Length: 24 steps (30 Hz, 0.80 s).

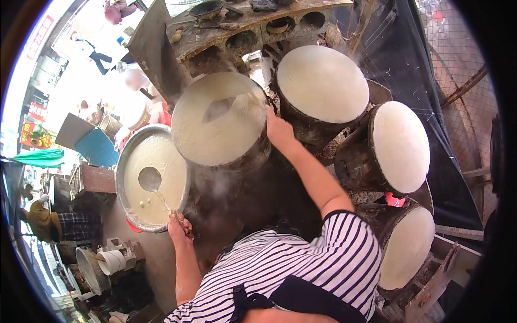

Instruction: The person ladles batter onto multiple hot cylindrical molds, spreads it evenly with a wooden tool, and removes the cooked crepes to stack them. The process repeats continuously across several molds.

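Observation:
My left hand point(180, 226) is closed round the handle of a metal ladle point(149, 178). The ladle's round head rests at the surface of creamy, frothy liquid in a wide metal basin point(120, 185). My right hand point(280, 129) is closed at the right rim of a large dark pot point(253, 160) of pale, foamy liquid. A pale, blurred shape point(249, 105) reaches from that hand over the foam, but its kind is unclear. Left of it, a greyish patch point(218, 109) shows where the foam is parted.
To the right stand more dark pots point(353, 167) filled with whitish liquid. Behind them is a soot-stained block ledge point(258, 27) bearing a dark pan point(205, 8). A white bucket point(112, 262) lies at lower left. Steam hangs near the middle pot. A person point(43, 219) is at far left.

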Tool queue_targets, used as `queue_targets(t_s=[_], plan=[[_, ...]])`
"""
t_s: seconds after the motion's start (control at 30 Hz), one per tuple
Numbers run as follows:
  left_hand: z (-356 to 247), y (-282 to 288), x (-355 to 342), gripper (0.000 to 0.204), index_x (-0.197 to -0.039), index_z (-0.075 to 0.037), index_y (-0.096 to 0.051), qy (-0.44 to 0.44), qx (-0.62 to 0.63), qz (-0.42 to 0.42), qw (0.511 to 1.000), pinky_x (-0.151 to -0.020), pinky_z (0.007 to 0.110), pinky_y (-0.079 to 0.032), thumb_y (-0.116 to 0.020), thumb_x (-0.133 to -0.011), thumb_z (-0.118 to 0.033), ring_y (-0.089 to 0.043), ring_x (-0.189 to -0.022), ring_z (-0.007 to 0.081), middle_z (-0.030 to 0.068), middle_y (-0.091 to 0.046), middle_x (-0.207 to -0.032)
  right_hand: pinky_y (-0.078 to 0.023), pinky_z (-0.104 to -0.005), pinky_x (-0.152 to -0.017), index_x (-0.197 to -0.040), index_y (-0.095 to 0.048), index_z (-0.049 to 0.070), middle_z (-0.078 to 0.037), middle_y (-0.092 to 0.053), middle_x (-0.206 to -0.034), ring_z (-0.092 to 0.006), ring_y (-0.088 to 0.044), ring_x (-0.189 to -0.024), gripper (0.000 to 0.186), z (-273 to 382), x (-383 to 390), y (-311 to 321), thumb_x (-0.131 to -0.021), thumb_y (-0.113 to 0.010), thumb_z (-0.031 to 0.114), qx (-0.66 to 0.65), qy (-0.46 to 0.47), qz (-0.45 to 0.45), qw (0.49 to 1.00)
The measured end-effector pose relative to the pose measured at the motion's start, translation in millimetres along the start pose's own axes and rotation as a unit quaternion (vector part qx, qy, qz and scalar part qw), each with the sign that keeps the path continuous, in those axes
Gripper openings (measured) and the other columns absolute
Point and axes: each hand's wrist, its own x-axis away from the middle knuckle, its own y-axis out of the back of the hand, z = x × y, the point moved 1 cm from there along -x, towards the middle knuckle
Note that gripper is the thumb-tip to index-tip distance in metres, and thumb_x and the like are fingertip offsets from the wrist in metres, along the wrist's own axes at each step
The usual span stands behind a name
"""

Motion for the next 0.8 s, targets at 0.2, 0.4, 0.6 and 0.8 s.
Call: queue_targets(t_s=[0.2, 0.4, 0.6, 0.8], plan=[[7.0, -3.3, -9.2, 0.020, -0.086, -0.011, -0.046, 0.007, 0.004, 0.034, 0.999, -0.034, 0.022, -0.035, -0.048, -0.094, -0.029, -0.043, -0.044, 0.0094, 0.0006, -0.049, -0.069, -0.047, -0.0530, -0.067, -0.133, -0.030, 0.005, -0.026, -0.062, -0.077, -0.0431, -0.061, -0.072, 0.052, 17.5, 34.1, 3.8, -0.083, -0.041, 0.013, -0.046, -0.027, 0.087, 0.995], [3.7, -26.3, 1.9, 0.021, -0.101, -0.009, -0.052, 0.008, -0.010, 0.038, 0.999, -0.035, 0.020, -0.030, -0.050, -0.093, -0.028, -0.039, -0.045, 0.0073, -0.0001, -0.049, -0.072, -0.048, -0.0509, -0.064, -0.134, -0.028, 0.005, -0.024, -0.062, -0.077, -0.0407, -0.062, -0.070, 0.052, 15.0, 36.3, -16.4, -0.084, -0.040, 0.012, -0.005, -0.057, 0.063, 0.996], [-2.1, -25.0, 4.0, 0.018, -0.089, -0.011, -0.046, -0.002, 0.019, 0.066, 0.998, -0.034, 0.023, -0.035, -0.049, -0.093, -0.028, -0.043, -0.044, 0.0100, 0.0009, -0.049, -0.070, -0.048, -0.0512, -0.069, -0.134, -0.028, 0.005, -0.025, -0.062, -0.082, -0.0415, -0.062, -0.075, 0.053, 20.8, 60.6, -5.8, -0.084, -0.040, 0.011, -0.029, -0.108, 0.048, 0.993], [-5.9, -34.5, 0.8, 0.017, -0.088, -0.010, -0.046, 0.015, 0.017, 0.093, 0.995, -0.034, 0.024, -0.036, -0.049, -0.093, -0.026, -0.043, -0.044, 0.0105, 0.0011, -0.048, -0.069, -0.048, -0.0492, -0.068, -0.128, -0.036, 0.005, -0.023, -0.062, -0.082, -0.0387, -0.062, -0.076, 0.044, 46.7, 47.5, -21.2, -0.084, -0.037, 0.009, 0.009, -0.038, 0.052, 0.998]])
